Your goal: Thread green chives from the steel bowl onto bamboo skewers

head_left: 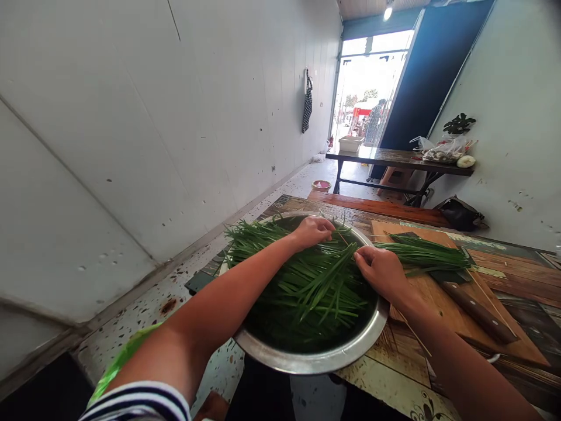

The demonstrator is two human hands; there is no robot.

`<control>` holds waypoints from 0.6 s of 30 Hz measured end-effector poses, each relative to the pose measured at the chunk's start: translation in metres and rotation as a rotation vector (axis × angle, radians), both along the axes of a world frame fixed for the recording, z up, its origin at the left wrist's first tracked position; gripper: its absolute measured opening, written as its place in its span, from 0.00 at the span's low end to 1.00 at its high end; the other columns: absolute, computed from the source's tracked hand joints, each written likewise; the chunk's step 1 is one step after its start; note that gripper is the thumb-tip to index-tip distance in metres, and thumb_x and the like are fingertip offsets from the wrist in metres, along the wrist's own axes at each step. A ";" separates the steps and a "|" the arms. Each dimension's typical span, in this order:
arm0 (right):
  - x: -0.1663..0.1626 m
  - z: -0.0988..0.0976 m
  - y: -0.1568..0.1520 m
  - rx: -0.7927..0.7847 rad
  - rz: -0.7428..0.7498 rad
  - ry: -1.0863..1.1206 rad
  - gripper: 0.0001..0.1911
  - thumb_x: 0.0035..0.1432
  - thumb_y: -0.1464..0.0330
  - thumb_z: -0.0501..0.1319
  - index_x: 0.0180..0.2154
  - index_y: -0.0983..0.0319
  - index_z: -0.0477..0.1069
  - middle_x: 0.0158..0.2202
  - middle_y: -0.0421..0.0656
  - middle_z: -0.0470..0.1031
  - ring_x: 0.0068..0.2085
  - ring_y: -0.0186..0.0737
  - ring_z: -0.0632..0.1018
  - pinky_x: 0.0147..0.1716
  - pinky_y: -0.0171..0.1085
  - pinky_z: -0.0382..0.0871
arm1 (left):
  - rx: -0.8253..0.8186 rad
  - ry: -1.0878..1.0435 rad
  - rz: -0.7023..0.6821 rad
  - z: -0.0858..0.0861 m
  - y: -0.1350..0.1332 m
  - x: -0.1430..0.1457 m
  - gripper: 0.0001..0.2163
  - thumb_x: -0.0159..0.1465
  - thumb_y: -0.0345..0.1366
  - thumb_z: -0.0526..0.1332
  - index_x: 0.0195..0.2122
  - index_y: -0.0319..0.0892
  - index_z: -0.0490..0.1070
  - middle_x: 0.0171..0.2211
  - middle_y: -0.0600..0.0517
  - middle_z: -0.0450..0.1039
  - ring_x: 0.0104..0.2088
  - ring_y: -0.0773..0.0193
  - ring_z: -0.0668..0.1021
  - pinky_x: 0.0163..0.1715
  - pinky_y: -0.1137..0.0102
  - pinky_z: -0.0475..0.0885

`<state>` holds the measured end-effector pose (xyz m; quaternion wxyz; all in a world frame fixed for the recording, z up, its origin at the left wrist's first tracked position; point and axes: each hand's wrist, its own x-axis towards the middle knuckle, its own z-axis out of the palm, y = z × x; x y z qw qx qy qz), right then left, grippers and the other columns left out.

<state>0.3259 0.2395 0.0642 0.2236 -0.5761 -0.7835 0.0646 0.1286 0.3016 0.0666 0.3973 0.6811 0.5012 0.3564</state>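
Over a wide metal basin [302, 362] full of long flat green leaves, like garlic chives [289, 283], both my hands are at work. My left hand [313, 231] is closed in a pinch on a thin brown straw [342, 237] that slants down toward the other hand. With closed fingers, my right hand [380, 270] grips the gathered end of a bunch of chives [331, 272], whose loose blades fan out leftward over the basin. Water seems to lie under the leaves. Whether the straw goes round the bunch is hidden by my fingers.
Right of the basin, a wooden cutting board [432, 304] bears another bunch of chives [421, 252] and a knife with a brown handle [480, 313]. Loose straws [388, 339] lie by the basin's rim. Beyond are a red-brown bench [377, 206] and a dark table [390, 155].
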 end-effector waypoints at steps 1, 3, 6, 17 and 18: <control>0.000 0.000 0.000 0.001 0.000 -0.004 0.15 0.57 0.63 0.52 0.31 0.61 0.75 0.27 0.43 0.77 0.29 0.38 0.74 0.30 0.34 0.58 | 0.012 0.015 -0.002 -0.001 0.000 0.000 0.09 0.54 0.27 0.58 0.36 0.34 0.74 0.24 0.53 0.74 0.23 0.75 0.71 0.26 0.79 0.67; 0.000 0.000 0.000 0.001 0.002 -0.004 0.15 0.57 0.63 0.52 0.31 0.61 0.75 0.27 0.43 0.77 0.29 0.38 0.74 0.30 0.34 0.58 | 0.027 0.054 -0.006 0.000 -0.001 0.000 0.10 0.55 0.27 0.58 0.37 0.35 0.76 0.25 0.53 0.75 0.23 0.74 0.71 0.27 0.79 0.68; 0.001 0.000 0.000 -0.003 0.010 0.016 0.14 0.57 0.63 0.52 0.31 0.62 0.75 0.27 0.43 0.77 0.29 0.37 0.74 0.29 0.34 0.58 | 0.058 0.160 -0.108 0.011 -0.007 0.000 0.11 0.55 0.30 0.59 0.38 0.37 0.77 0.27 0.52 0.77 0.27 0.72 0.73 0.29 0.78 0.69; 0.000 0.001 0.000 -0.018 -0.004 -0.014 0.14 0.58 0.63 0.52 0.31 0.61 0.74 0.28 0.43 0.78 0.30 0.38 0.75 0.30 0.34 0.59 | 0.309 0.722 -0.079 0.011 0.009 -0.009 0.09 0.55 0.37 0.62 0.34 0.43 0.79 0.34 0.51 0.78 0.37 0.63 0.76 0.40 0.71 0.68; 0.000 0.002 0.000 -0.020 -0.004 -0.020 0.14 0.58 0.63 0.52 0.31 0.61 0.74 0.28 0.43 0.78 0.30 0.39 0.75 0.31 0.34 0.59 | 0.290 0.775 -0.091 0.008 0.011 -0.008 0.09 0.55 0.38 0.63 0.34 0.43 0.79 0.35 0.50 0.77 0.38 0.62 0.76 0.41 0.70 0.68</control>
